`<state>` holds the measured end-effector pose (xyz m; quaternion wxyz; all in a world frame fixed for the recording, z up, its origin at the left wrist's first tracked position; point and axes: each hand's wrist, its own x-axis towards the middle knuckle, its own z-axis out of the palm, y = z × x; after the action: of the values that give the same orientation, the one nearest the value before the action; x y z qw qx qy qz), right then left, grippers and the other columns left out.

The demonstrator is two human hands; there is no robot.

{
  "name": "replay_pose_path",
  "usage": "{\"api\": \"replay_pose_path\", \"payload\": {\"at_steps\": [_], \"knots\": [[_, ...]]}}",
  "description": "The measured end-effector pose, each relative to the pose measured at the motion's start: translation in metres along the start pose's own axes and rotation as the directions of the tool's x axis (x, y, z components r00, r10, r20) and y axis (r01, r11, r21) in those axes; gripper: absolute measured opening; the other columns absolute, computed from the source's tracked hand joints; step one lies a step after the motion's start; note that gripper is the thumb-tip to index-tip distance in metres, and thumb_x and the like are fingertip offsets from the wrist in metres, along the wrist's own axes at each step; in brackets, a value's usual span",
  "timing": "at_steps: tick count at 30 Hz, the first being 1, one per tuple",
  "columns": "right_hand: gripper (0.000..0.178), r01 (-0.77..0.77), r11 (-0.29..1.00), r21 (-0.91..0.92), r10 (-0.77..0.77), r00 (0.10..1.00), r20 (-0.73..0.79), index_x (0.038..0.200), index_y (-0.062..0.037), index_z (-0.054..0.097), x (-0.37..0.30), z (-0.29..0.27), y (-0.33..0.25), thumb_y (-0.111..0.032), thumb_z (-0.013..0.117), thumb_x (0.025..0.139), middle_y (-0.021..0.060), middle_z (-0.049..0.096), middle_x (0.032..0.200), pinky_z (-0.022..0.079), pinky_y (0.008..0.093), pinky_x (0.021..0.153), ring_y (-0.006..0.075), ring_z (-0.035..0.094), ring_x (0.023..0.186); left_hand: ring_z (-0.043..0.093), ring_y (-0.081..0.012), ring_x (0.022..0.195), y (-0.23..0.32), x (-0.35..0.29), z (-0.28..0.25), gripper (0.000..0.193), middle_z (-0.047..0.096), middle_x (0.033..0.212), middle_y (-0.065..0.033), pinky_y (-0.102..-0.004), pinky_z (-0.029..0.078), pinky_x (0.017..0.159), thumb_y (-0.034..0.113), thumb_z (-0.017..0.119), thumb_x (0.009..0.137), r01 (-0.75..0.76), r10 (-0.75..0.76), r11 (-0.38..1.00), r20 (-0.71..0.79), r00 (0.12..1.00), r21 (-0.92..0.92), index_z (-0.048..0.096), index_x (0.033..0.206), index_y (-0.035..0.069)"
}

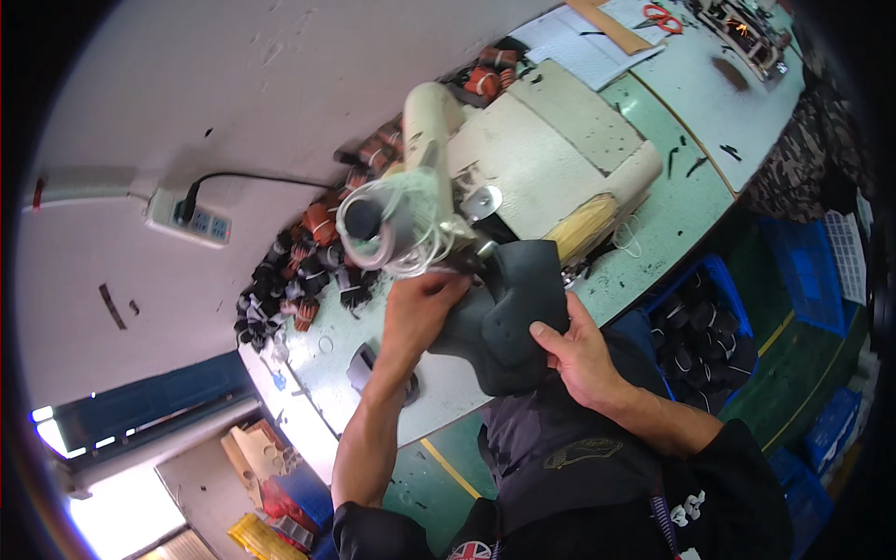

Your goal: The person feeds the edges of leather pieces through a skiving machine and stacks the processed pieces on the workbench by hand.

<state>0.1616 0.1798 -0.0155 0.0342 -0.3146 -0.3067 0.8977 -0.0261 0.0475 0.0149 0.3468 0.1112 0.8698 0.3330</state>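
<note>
A dark grey, flexible curved panel [523, 303] lies partly under the working end of a cream sewing machine [537, 154]. My left hand [425, 313] is closed on the panel's left part, close to the machine; its fingertips are partly hidden. On the other side, my right hand [581, 359] pinches the panel's right edge, thumb on top and fingers beneath. Loops of white thread [425, 229] hang around a pale, dark-centred spool [366, 219] just above my left hand. Another dark piece [362, 367] rests on the table, beside my left forearm.
Bundles of black and brown pieces [317, 224] line the wall. A power strip [191, 221] is mounted there. Orange-handled scissors [661, 19] and papers [579, 47] lie far right. At right, a blue crate [745, 308] holds dark bundles, near camouflage fabric [803, 159].
</note>
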Motion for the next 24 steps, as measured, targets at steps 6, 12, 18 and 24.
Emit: {"api": "replay_pose_path", "payload": {"at_steps": [6,12,18,24], "knots": [[0.044,0.000,1.000,-0.026,0.000,1.000,0.010,0.139,-0.0067,0.042,-0.006,0.010,-0.002,-0.005,0.060,0.099,0.0049,0.063,0.116,0.052,0.0213,0.067,0.0077,0.064,0.091,0.066,-0.0107,0.079,-0.008,-0.007,-0.007,0.035,0.076,0.092,-0.0072,-0.0267,0.051,0.073,0.024,0.077,0.083,0.021,-0.017,0.998,0.059,0.998,-0.062,0.075,0.109,0.001],[0.044,-0.022,0.999,-0.033,0.021,1.000,-0.011,0.139,-0.0056,0.041,-0.002,0.002,-0.002,-0.002,0.059,0.098,0.0063,0.062,0.118,0.055,0.0244,0.074,0.0101,0.064,0.097,0.066,-0.0105,0.079,0.026,-0.001,-0.003,0.029,0.074,0.092,-0.0045,-0.0260,0.051,0.073,0.016,0.075,0.087,0.026,-0.027,0.974,0.003,1.000,0.227,0.074,0.111,-0.001],[0.045,0.016,0.999,0.037,-0.016,1.000,0.002,0.138,-0.0053,0.040,-0.004,0.008,-0.002,-0.003,0.059,0.098,0.0074,0.061,0.120,0.055,0.0273,0.080,0.0121,0.063,0.104,0.067,-0.0116,0.081,-0.011,-0.008,-0.011,0.028,0.075,0.095,-0.0059,-0.0285,0.053,0.076,0.011,0.077,0.084,-0.013,0.022,0.994,0.080,0.997,-0.110,0.075,0.111,0.000],[0.046,-0.020,0.998,0.055,0.020,1.000,-0.005,0.140,-0.0049,0.038,-0.003,0.003,-0.003,-0.002,0.058,0.098,0.0095,0.058,0.127,0.055,0.0317,0.090,0.0156,0.062,0.111,0.064,-0.0093,0.072,0.018,0.000,0.000,0.028,0.073,0.078,-0.0053,-0.0253,0.049,0.066,0.024,0.077,0.087,-0.088,0.103,0.967,-0.051,0.993,0.240,0.077,0.097,-0.002]]}}
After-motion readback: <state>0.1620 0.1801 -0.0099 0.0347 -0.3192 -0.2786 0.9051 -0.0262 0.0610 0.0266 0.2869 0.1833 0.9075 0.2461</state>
